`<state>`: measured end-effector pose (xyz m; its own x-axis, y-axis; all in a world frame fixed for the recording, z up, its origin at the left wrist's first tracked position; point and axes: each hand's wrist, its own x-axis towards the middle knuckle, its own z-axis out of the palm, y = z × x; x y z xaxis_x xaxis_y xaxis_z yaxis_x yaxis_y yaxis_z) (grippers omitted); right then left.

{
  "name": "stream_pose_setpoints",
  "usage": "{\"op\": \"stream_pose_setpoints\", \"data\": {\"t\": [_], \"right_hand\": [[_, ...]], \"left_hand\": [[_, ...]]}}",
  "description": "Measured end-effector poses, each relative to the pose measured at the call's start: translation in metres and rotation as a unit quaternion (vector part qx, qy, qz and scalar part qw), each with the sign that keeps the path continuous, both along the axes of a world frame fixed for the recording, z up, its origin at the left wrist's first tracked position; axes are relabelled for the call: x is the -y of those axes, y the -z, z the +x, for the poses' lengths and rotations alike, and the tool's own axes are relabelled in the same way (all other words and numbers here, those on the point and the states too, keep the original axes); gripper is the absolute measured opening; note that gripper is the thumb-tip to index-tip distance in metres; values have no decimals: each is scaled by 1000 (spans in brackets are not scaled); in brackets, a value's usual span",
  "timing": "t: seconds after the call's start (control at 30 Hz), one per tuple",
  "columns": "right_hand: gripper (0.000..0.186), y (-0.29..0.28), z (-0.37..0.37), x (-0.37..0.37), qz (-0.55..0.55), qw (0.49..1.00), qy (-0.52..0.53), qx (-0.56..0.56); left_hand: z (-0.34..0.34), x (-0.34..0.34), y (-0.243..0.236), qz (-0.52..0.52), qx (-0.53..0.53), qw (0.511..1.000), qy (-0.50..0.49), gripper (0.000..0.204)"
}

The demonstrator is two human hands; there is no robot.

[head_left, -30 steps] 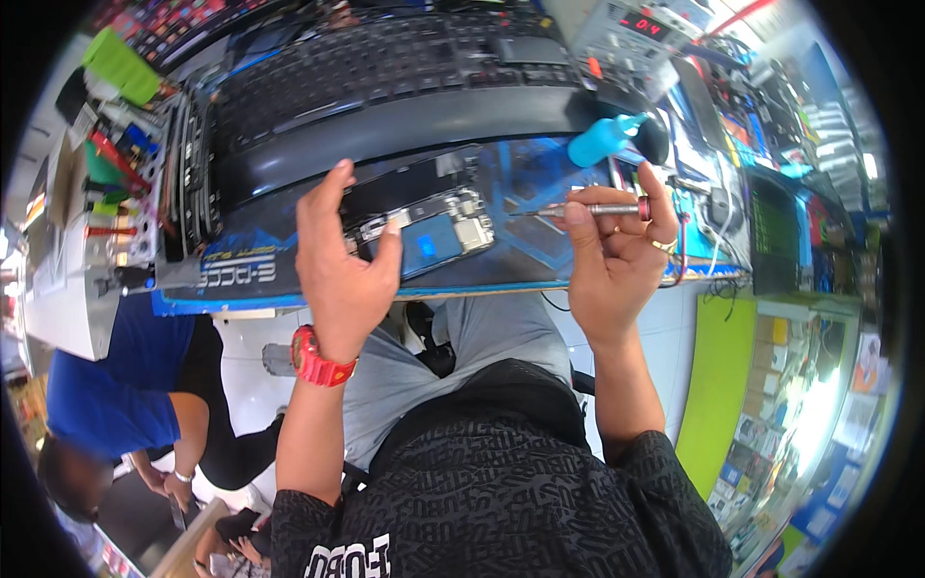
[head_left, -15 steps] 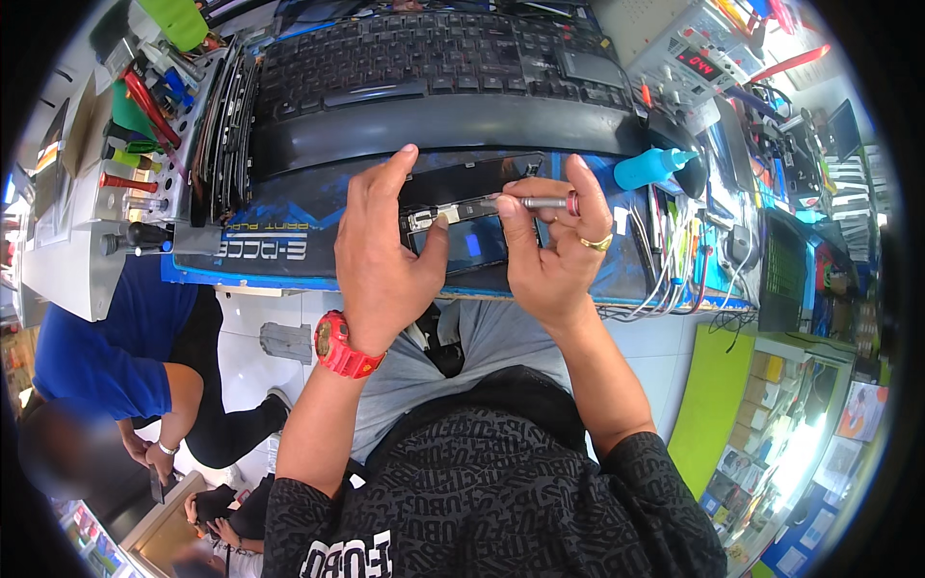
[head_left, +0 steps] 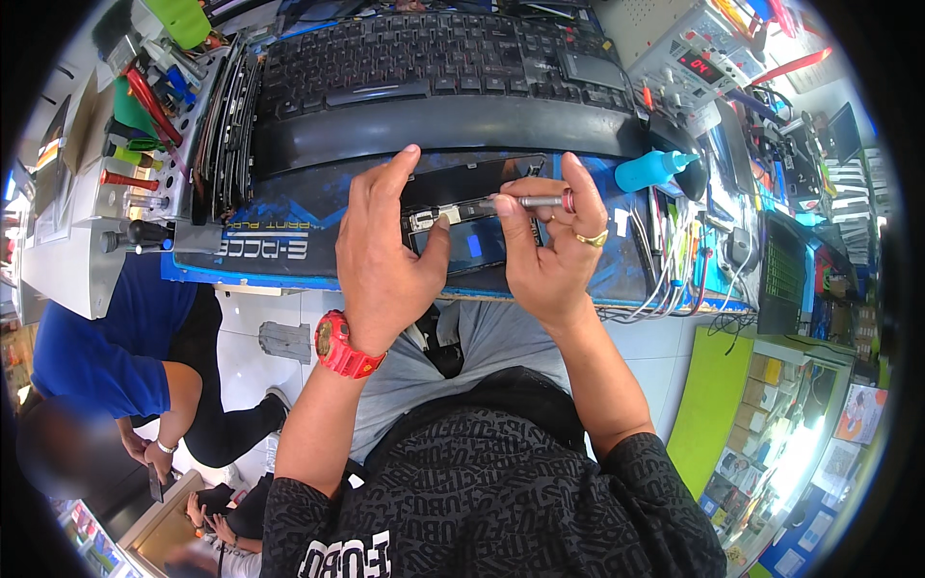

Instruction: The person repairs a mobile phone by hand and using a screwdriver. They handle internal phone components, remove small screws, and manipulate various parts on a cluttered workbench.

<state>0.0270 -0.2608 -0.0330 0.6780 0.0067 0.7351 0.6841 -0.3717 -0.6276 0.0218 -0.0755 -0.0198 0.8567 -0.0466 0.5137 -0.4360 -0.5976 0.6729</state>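
Observation:
An opened phone (head_left: pixel 469 243), its dark upper part and exposed white-and-silver innards showing, lies on a dark blue printed mat (head_left: pixel 270 217). My left hand (head_left: pixel 383 250) grips its left side, thumb on the innards and forefinger extended at the upper edge. My right hand (head_left: pixel 554 246) is closed around a slim silver screwdriver (head_left: pixel 542 202) with a red cap, held nearly flat over the phone's right half; its tip is too small to make out. A cyan dropper bottle (head_left: pixel 646 170) is beyond my right hand.
A black keyboard (head_left: pixel 405 67) spans the back. A tool holder (head_left: pixel 145 173) and stacked dark panels (head_left: pixel 236 135) stand left. A power supply (head_left: pixel 689 53), cables (head_left: pixel 655 289) and a laptop (head_left: pixel 785 260) sit right. At lower left, a person in blue (head_left: pixel 116 356) holds a dark object.
Since a second ago both hands have drawn closer together over the phone, the screwdriver moving leftward onto it. The view has shifted too. Over the last half second they are almost still.

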Motion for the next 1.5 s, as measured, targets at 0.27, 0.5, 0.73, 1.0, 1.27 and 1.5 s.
{"op": "stream_pose_setpoints", "data": {"t": [0.27,0.5,0.73,1.0,1.27,1.5], "right_hand": [[72,3,0,1,7,1000,1,1],[73,-1,-1,1,13,1000,5,1],[72,-1,0,-1,-2,1000,15,-5],[70,-3,2,-1,-13,1000,22,2],[72,-16,4,-1,-74,997,-1,3],[67,-62,7,-7,-223,975,10,3]], "left_hand": [[1,0,1,-1,2,1000,3,80],[0,-1,1,1,-3,1000,2,80],[0,-1,1,2,2,1000,1,80],[1,-1,2,6,11,1000,0,82],[1,-1,2,6,17,1000,6,83],[1,-3,5,1,21,1000,11,81]]}}
